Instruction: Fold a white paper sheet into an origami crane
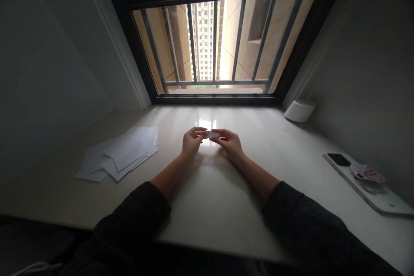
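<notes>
My left hand [191, 141] and my right hand [230, 142] meet above the middle of a pale table [210, 198]. Both pinch a small folded piece of white paper [212, 134] between fingertips and thumbs. The paper is tiny and partly hidden by the fingers. Dark sleeves cover both forearms up to the mid-arm.
A loose pile of white paper sheets [119, 155] lies to the left. A white round container [299, 110] stands at the back right. A phone in a pale case [365, 177] lies at the right edge. A barred window [220, 47] closes the far side.
</notes>
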Demonstrator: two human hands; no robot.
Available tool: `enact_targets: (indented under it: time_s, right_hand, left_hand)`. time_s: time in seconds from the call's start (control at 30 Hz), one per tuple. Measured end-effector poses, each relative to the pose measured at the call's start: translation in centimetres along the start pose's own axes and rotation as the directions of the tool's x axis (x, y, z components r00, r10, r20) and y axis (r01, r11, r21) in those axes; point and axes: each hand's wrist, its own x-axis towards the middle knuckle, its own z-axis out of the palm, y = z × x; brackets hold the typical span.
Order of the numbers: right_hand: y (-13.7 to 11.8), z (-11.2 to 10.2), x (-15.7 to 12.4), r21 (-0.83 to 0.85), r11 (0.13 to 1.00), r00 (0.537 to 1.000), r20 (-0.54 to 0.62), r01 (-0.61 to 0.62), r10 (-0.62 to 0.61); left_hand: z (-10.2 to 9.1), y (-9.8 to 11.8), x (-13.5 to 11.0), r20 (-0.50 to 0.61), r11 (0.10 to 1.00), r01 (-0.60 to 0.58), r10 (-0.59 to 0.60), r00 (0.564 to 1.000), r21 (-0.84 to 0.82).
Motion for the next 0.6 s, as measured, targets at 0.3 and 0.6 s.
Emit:
enact_targets:
  time_s: [0.3, 0.6]
  right_hand:
    - [0.09, -0.19, -0.01, -0.095, 0.995, 0.999, -0.015, 0.037, -0.038]
    - [-0.04, -0.43, 0.10, -0.160, 0.987, 0.992, -0.121, 0.016, -0.036]
  left_hand:
    - [-0.65, -0.29, 0.34, 0.161, 0.994, 0.079, -0.091, 0.983, 0.078]
    - [-0.29, -0.15, 0.04, 0.220, 0.978, -0.163, 0.132, 0.967, 0.129]
